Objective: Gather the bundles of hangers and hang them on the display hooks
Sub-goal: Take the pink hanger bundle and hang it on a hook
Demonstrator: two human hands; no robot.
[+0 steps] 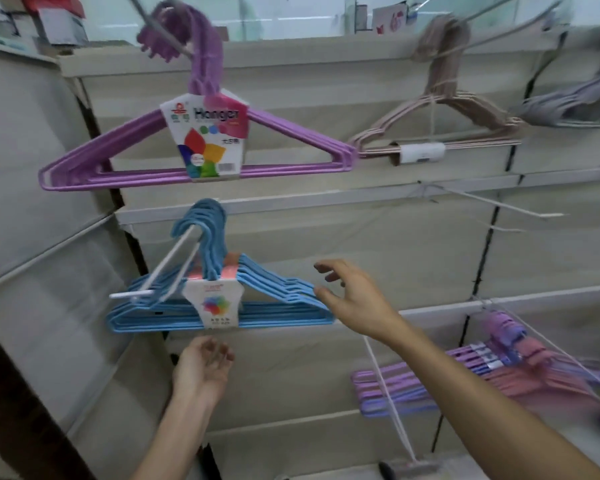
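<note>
Pink-purple hanger bundles (492,372) at lower right blur together.

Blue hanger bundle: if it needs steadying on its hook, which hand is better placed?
Probably the right hand: its fingers are at the blue hanger bundle, by its right shoulder. The left hand hangs open below, touching nothing.

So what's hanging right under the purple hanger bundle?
A blue hanger bundle hangs on a white hook below the purple hanger bundle. Its paper label covers the bundle's middle, so nothing there can be seen.
</note>
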